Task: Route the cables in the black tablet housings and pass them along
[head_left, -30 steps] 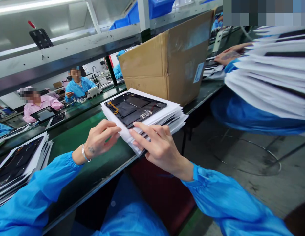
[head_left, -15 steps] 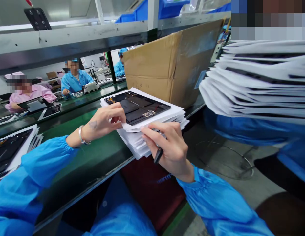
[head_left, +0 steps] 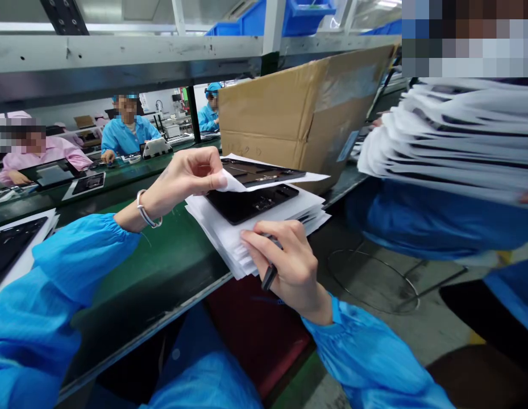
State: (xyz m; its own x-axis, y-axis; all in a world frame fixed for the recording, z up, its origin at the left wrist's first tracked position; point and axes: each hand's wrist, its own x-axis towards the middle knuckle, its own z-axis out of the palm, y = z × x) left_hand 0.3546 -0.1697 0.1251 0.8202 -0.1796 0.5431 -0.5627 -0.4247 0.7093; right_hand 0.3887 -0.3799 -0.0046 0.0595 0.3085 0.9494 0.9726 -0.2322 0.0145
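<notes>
Left fingers (head_left: 210,182) pinched on white sheet corner (head_left: 233,183); right fingers (head_left: 264,240) gripping paper stack (head_left: 219,227)

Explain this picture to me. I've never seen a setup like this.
There is no machine here. This is a single view from a camera worn on a person's head, looking down at their own two hands. They are at a green workbench, in blue sleeves. Their left hand, with a bracelet on the wrist, pinches up a white sheet lying over dark flat panels in a stack of white sheets. Their right hand rests at the stack's near edge and holds a small black pen-like tool. Behind stands a cardboard box. At right, another person's arm carries a pile of white sheets. More people sit along the line beyond.
</notes>
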